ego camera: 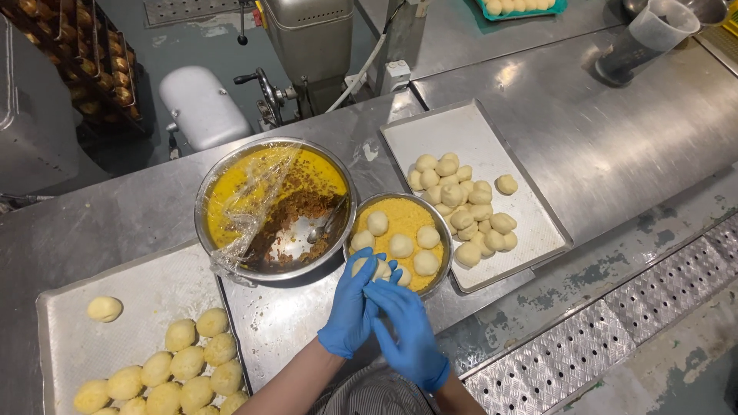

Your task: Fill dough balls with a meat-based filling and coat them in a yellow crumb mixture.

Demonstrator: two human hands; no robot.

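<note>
A dough ball (374, 268) is cupped in the left hand (352, 307), gloved in blue, right at the near rim of the small bowl (438, 283). The fingers of that hand are curled round the ball from below. The right hand (407, 332), also gloved, is laid against the left one, its fingers bent over the ball's near side; the ball is partly hidden by both.

The small bowl is filled with yellow crumbs (403, 213), and several more dough balls (400, 245) are lying on them. Just left of it, and touching it, a large bowl (223, 173) is seen, with yellow liquid, brown residue and a spoon (319, 229) inside, and torn cling film (257, 192) draped over its left half.

To the right, a tray (461, 131) is loaded with a heap of plain dough pieces (465, 207). To the left, another tray (123, 280) is carrying coated yellow balls (181, 369) grouped at its near edge, with one ball (104, 308) apart. Everything is set on a steel table (600, 131).
</note>
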